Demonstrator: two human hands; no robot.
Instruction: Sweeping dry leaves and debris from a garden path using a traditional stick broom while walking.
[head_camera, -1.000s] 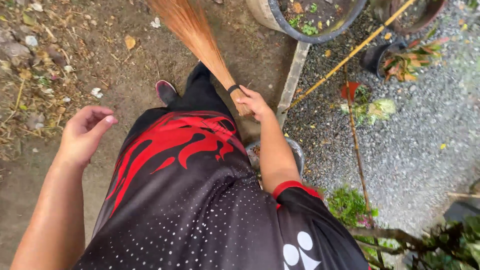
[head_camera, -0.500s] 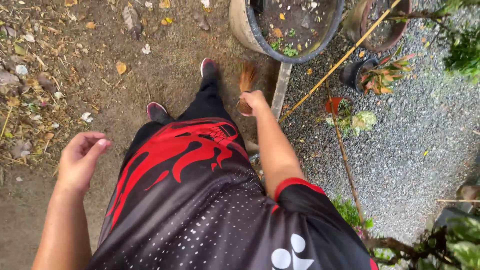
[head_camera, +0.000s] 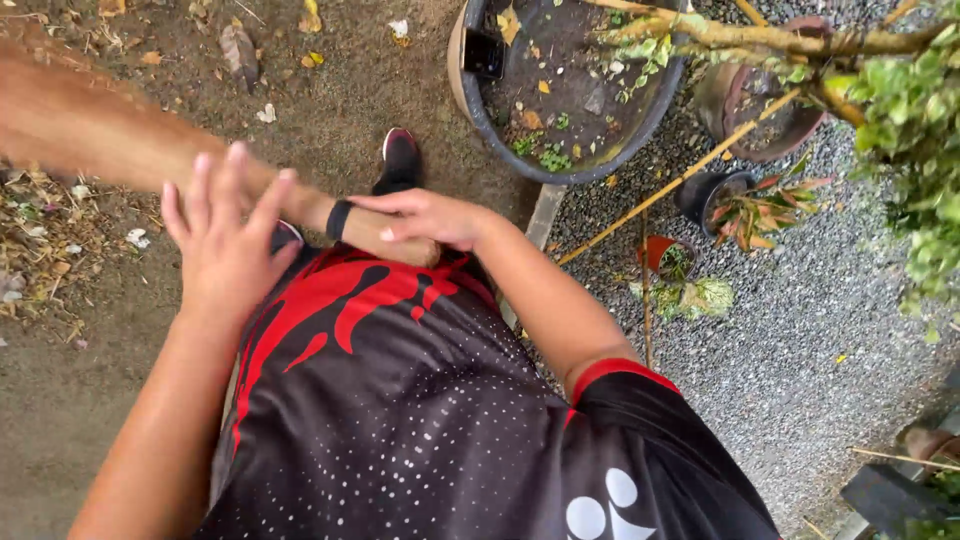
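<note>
A straw broom (head_camera: 110, 130) with a tan bristle head and a black band lies across the view, its bristles blurred toward the upper left. My right hand (head_camera: 425, 220) grips its short handle end in front of my waist. My left hand (head_camera: 225, 235) hovers over the broom near the band, fingers spread, palm down and close to or touching it. Below both hands is my black and red shirt (head_camera: 400, 400). One dark shoe (head_camera: 400, 160) shows on the dirt ahead.
Bare dirt (head_camera: 330, 110) with dry leaves lies ahead and left. A large round dark planter (head_camera: 560, 90) stands ahead. Grey gravel (head_camera: 800, 330), small potted plants (head_camera: 745, 205), a bamboo stick (head_camera: 680, 180) and a leafy branch (head_camera: 900, 110) fill the right.
The broom swung from pointing ahead over to the left across my body. My left hand came up from my side toward the broom. My right hand moved in closer to my waist.
</note>
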